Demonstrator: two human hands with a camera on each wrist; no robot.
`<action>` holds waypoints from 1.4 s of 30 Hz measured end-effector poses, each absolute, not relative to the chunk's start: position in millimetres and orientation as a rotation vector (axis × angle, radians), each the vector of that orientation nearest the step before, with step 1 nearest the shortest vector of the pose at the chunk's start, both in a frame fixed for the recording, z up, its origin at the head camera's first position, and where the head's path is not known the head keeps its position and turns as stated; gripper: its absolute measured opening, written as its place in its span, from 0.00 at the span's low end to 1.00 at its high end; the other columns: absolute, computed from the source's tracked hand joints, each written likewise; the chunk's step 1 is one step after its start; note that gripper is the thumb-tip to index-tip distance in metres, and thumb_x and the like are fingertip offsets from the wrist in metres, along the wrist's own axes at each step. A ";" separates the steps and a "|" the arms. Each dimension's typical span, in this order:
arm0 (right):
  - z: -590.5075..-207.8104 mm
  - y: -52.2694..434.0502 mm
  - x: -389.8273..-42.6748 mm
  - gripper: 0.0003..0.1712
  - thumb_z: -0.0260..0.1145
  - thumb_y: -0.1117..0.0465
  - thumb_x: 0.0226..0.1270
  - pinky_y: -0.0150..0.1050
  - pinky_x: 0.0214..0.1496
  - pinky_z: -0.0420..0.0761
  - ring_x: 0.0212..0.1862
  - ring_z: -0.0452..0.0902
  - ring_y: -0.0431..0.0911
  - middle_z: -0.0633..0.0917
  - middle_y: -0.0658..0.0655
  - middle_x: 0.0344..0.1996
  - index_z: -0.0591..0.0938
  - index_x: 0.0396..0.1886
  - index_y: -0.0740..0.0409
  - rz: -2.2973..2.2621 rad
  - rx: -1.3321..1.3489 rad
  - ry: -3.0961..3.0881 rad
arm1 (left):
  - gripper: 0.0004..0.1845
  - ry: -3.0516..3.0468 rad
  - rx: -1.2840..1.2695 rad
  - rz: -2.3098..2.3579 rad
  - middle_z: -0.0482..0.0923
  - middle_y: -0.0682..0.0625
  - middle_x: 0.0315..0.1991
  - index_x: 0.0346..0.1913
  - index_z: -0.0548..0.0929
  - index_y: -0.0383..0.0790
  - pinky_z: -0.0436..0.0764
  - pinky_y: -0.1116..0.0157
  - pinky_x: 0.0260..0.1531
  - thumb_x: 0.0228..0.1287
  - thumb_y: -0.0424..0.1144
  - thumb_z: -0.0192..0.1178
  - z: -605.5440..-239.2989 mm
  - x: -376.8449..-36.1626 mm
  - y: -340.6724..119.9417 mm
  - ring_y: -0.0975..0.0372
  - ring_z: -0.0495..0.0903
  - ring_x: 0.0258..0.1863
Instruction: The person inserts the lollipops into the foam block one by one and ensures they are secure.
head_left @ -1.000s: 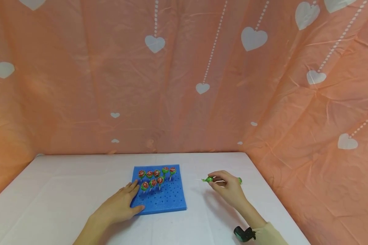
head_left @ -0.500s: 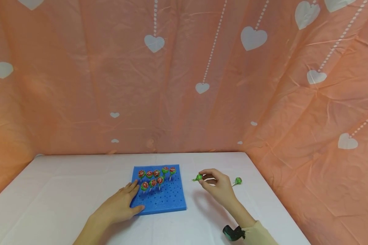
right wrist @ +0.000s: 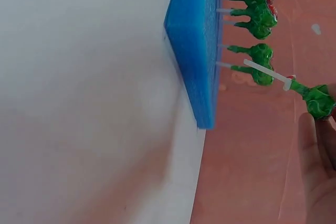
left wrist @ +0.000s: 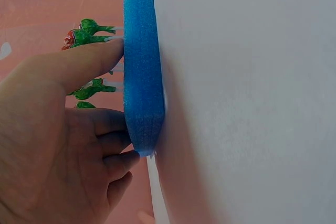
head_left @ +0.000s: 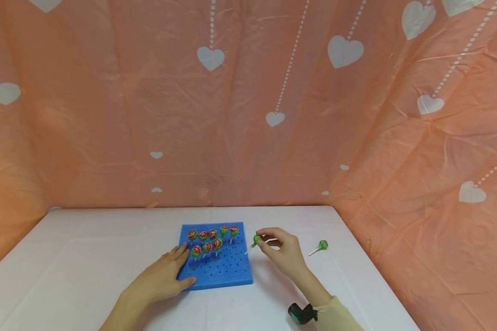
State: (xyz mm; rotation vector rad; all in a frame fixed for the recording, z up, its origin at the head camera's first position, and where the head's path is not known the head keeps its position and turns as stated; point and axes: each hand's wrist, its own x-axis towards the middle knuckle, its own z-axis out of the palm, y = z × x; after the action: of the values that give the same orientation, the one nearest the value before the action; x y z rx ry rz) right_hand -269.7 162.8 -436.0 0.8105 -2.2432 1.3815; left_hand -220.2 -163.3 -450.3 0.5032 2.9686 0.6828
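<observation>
A blue foam board dotted with small holes lies on the table. Several lollipops in green and red wrappers stand in its far part, sticks down. My left hand rests along the board's left edge, thumb on the top near the front corner and fingers farther back. My right hand pinches one green-wrapped lollipop by its head, just off the board's right edge. In the right wrist view, the held lollipop's white stick points toward the board and overlaps a planted lollipop.
One more lollipop lies on the white tabletop to the right of my right hand. Behind and beside the table hangs an orange curtain with white hearts. A black device sits at my right wrist.
My right hand has moved left with its lollipop to the board's right edge, and the stick has tilted downward. The lollipop left on the table shows fully now. My left hand stays put.
</observation>
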 end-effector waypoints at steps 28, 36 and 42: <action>-452.0 108.9 -283.8 0.14 0.73 0.68 0.68 0.38 0.47 0.89 0.46 0.87 0.52 0.90 0.57 0.46 0.90 0.52 0.63 1.403 0.910 -2.180 | 0.45 2.969 0.499 0.692 0.61 0.29 0.77 0.71 0.71 0.22 0.62 0.37 0.74 0.65 0.56 0.70 -452.4 -220.6 -164.0 0.33 0.59 0.76; -453.1 102.1 -285.4 0.13 0.73 0.70 0.68 0.37 0.47 0.89 0.45 0.88 0.52 0.90 0.59 0.46 0.89 0.51 0.67 1.419 0.872 -2.202 | 0.45 2.966 0.500 0.701 0.60 0.29 0.77 0.71 0.71 0.23 0.62 0.36 0.74 0.65 0.56 0.70 -453.0 -221.4 -164.0 0.33 0.59 0.76; -455.4 99.7 -284.7 0.13 0.72 0.68 0.69 0.37 0.48 0.89 0.46 0.87 0.50 0.90 0.57 0.46 0.89 0.52 0.65 1.437 0.852 -2.222 | 0.45 2.966 0.502 0.711 0.61 0.29 0.77 0.71 0.71 0.22 0.62 0.36 0.74 0.64 0.55 0.70 -452.8 -220.8 -163.6 0.33 0.59 0.76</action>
State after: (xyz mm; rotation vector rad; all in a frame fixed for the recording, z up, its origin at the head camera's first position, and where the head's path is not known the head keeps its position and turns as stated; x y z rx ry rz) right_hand -284.7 99.7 -455.4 0.8524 -2.2221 1.4370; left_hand -220.8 -163.6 -452.8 0.5015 2.9655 0.7109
